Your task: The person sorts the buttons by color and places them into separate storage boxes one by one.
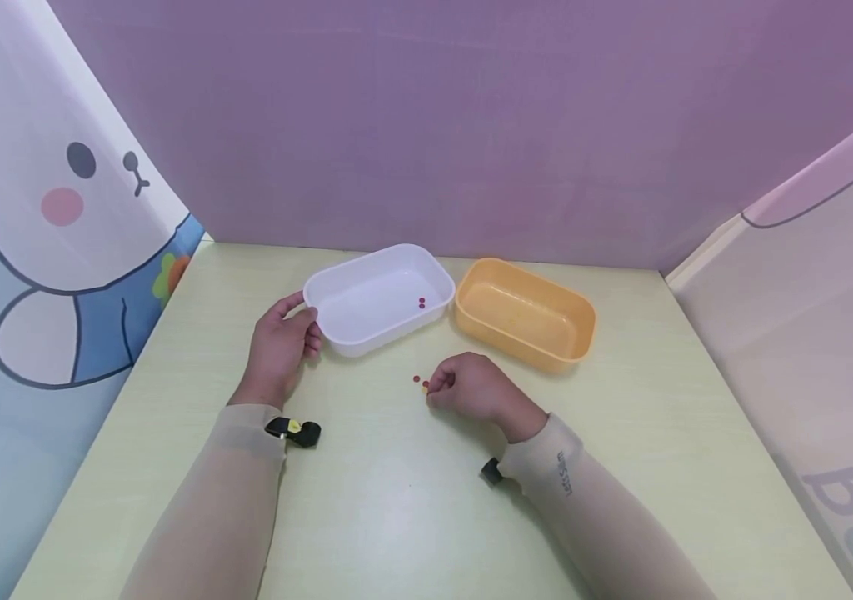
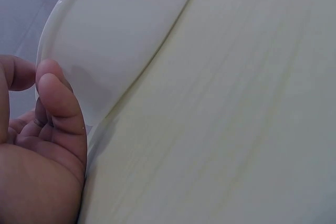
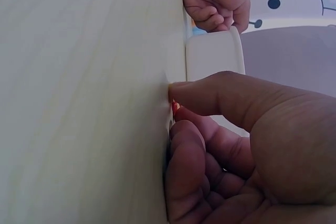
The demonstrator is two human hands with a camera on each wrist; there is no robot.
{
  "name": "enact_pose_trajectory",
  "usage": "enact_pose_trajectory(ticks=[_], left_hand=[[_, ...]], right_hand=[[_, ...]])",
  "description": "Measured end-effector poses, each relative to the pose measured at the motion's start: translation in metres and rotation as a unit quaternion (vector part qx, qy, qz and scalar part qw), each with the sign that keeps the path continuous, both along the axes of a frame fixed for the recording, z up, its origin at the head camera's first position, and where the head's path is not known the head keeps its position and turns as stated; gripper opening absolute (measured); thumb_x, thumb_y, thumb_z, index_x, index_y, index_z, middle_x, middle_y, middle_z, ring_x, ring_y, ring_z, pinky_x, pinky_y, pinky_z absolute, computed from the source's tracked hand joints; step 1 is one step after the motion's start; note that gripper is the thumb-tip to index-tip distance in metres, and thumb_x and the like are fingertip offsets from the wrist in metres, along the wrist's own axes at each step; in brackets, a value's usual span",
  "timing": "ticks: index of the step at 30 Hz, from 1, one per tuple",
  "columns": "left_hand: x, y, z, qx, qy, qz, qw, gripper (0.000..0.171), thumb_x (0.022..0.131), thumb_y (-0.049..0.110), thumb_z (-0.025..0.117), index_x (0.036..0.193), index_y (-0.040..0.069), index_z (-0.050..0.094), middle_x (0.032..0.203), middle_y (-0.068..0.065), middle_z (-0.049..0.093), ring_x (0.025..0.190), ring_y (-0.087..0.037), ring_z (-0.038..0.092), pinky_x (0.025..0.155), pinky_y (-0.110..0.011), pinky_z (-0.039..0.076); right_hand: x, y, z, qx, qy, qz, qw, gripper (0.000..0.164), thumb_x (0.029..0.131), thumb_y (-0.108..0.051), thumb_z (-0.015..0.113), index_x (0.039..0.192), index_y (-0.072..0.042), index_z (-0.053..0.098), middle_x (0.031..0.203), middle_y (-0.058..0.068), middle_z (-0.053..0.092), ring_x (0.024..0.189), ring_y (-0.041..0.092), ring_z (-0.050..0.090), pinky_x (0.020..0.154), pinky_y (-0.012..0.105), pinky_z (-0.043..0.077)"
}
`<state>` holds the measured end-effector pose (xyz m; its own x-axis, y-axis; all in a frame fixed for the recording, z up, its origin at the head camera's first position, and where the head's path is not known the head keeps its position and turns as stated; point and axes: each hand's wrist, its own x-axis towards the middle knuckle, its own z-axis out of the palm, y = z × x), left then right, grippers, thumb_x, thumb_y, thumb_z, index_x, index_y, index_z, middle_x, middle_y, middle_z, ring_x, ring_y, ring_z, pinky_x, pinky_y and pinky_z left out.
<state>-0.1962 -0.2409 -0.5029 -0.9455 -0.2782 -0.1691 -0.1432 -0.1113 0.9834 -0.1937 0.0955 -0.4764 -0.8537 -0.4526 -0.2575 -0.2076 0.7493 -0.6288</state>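
Observation:
My left hand (image 1: pixel 279 346) grips the left end of a white plastic tray (image 1: pixel 351 343), thumb and fingers at its rim. Inside that tray lie two small red discs (image 1: pixel 422 303). My right hand (image 1: pixel 475 387) is low over the table, fingers curled and thumb tip down at the surface. At its fingertips are a red disc (image 1: pixel 426 384) and a yellow piece (image 1: pixel 424 390); another red disc (image 1: pixel 416 378) lies just left of them. In the right wrist view a red piece (image 3: pixel 176 107) shows between thumb and index finger; I cannot tell whether they pinch it.
An orange tray (image 1: pixel 524 337) stands right of the white one, close against its corner. Behind both rises a purple wall panel (image 1: pixel 434 133). Printed panels flank the pale wooden table (image 1: pixel 366 508) on either side.

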Motion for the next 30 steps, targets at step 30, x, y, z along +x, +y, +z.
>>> enact_pose_trajectory(ticks=[30], left_hand=[[-0.0001,0.0001,0.0001,-0.001,0.003,-0.006,1.0,0.049,0.115,0.024,0.064,0.163,0.017,0.056,0.092,-0.003,0.068,0.072,-0.011,0.066,0.063,-0.021,0.06]], right_hand=[[0.0001,0.001,0.0018,0.005,0.014,0.019,1.0,0.01,0.096,-0.017,0.087,0.091,-0.024,0.081,0.087,-0.009,0.075,0.086,0.015,0.064,0.08,0.032,0.054]])
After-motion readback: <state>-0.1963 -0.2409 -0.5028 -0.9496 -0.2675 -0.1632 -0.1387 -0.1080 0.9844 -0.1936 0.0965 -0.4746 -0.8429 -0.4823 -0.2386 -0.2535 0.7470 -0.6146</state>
